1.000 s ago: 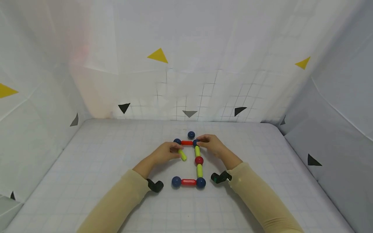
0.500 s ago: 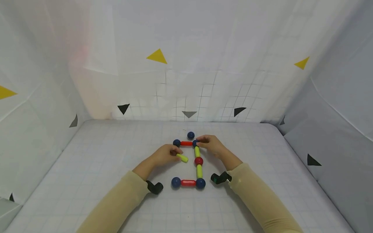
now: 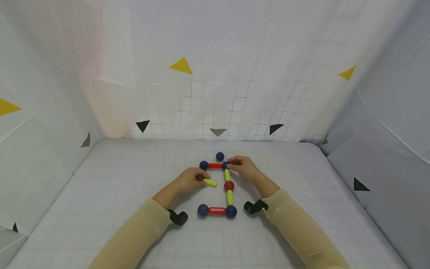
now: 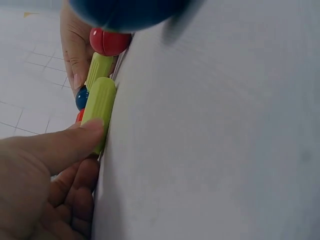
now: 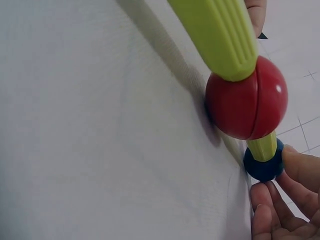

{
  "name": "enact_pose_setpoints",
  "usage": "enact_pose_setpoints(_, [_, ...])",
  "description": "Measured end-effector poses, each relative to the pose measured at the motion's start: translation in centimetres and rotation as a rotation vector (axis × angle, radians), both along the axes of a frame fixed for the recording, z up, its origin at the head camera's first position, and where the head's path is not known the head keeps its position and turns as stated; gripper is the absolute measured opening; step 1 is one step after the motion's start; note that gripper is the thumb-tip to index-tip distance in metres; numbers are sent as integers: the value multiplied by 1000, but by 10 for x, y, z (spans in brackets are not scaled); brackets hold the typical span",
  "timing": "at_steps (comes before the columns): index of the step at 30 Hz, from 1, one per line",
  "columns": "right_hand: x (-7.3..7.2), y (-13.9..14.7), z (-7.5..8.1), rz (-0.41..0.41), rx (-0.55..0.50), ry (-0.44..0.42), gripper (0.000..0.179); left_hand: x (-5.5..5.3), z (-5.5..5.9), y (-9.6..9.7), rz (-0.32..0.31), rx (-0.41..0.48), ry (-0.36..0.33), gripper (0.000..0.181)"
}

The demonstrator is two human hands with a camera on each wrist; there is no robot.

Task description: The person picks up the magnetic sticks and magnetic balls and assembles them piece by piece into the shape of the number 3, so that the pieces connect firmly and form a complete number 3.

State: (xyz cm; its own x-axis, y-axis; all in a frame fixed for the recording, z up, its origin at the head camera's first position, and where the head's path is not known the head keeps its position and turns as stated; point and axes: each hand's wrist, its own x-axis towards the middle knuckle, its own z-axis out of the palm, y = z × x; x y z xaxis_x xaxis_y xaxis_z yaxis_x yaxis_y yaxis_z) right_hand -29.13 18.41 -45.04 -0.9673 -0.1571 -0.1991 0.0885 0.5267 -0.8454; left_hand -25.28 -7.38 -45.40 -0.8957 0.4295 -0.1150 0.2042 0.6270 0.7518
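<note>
My left hand [image 3: 189,182] pinches a yellow-green rod [image 3: 210,182] between thumb and fingers, its free end pointing right, inside the half-framed shape. My right hand [image 3: 245,166] pinches the blue ball [image 5: 263,161] at the shape's far right corner. From that ball a red rod [image 3: 215,165] runs left to another blue ball [image 3: 203,165]. Toward me, a yellow-green rod [image 3: 227,175], a red ball [image 3: 229,186] and a second yellow-green rod [image 3: 230,197] form the right side. At the near end, a blue ball [image 3: 231,211], a red rod [image 3: 217,211] and a blue ball [image 3: 203,210] make a row.
A loose blue ball [image 3: 220,156] lies just beyond the far red rod. White sheets with yellow and black triangles enclose the pale gridded table [image 3: 111,179] at the back and sides. A small black camera sits at each wrist.
The yellow-green rod in my left hand has swung from slanting toward me to lying nearly sideways, and the hand has come slightly nearer. My right hand stays on its ball.
</note>
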Motion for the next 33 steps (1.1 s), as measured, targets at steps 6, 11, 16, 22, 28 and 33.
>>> enact_pose_setpoints(6, [4, 3, 1, -7, 23, -2, 34, 2, -3, -1, 13, -26, -4, 19])
enact_pose_setpoints(11, [13, 6, 4, -8, 41, 36, 33, 3, -4, -2, 20, -35, -6, 19])
enact_pose_setpoints(16, [23, 9, 8, 13, 32, 44, 27, 5, -4, -4, 21, -31, -2, 18])
enact_pose_setpoints(22, [37, 10, 12, 71, 0, 6, 23, 8, -3, -4, 9, -14, 7, 18])
enact_pose_setpoints(28, [45, 11, 12, 106, -9, -12, 22, 11, -3, -4, -2, -6, 14, 20])
enact_pose_setpoints(33, [50, 10, 13, 142, 0, -6, 22, 15, 0, -2, -7, 0, 15, 19])
